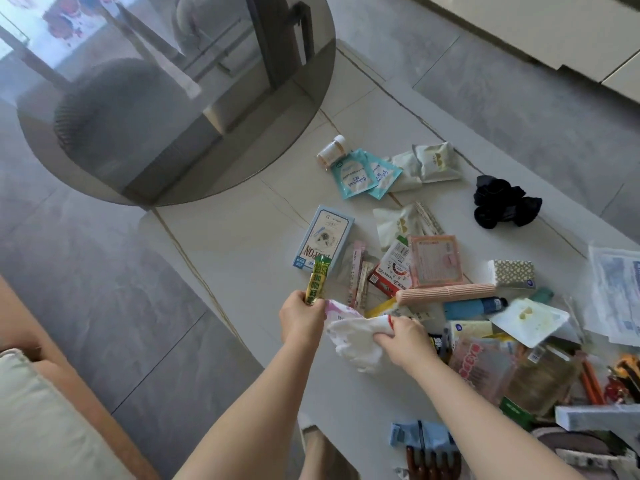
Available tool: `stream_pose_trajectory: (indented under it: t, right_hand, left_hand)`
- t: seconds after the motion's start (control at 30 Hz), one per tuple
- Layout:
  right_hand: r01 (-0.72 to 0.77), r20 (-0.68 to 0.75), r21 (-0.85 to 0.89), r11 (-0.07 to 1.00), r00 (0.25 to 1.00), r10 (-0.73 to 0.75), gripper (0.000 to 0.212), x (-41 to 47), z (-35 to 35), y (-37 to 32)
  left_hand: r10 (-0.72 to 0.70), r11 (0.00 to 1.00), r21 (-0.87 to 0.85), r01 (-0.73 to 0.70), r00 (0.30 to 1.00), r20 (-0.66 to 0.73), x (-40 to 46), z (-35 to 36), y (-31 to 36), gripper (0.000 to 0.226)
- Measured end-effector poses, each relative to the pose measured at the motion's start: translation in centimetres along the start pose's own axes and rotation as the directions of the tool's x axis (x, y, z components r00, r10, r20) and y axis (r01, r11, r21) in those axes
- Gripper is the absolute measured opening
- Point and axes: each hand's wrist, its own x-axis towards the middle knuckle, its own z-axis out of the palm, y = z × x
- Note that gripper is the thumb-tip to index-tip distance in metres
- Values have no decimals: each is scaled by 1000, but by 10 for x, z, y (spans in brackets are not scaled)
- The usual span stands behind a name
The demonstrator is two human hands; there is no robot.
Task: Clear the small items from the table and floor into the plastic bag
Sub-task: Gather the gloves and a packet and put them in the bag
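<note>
My left hand (pixel 300 318) grips a green and yellow stick packet (pixel 317 285) and, it seems, one edge of a white plastic bag (pixel 349 332) with pink print. My right hand (pixel 403 336) clutches the bag's other edge. The crumpled bag hangs between both hands over the white table (pixel 242 244). Small items lie scattered on the table beyond my hands: a blue box (pixel 325 237), teal sachets (pixel 363 176), a small pill bottle (pixel 332 149), pink sticks (pixel 360 275), a pink packet (pixel 435 259), a blue tube (pixel 476 306) and a black scrunchie (pixel 504 206).
A round dark glass tabletop (pixel 173 98) overlaps the white table at the upper left. A sofa cushion (pixel 41 420) sits at the lower left. More packets, a blue item (pixel 420 436) and a brown hair clip (pixel 433 464) crowd the lower right. Grey floor tiles (pixel 519 81) surround the table.
</note>
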Motion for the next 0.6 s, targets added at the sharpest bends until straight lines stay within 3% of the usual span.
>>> stream_pose_trajectory:
  t: [0.2, 0.6]
  right_hand:
    - [-48, -36, 95, 994, 998, 51, 24, -29, -14, -10]
    - [-92, -114, 453, 887, 981, 159, 29, 26, 37, 14]
  left_hand:
    - [17, 997, -77, -19, 1000, -24, -28, -27, -1, 16]
    - [46, 997, -60, -51, 996, -80, 56, 6, -21, 25]
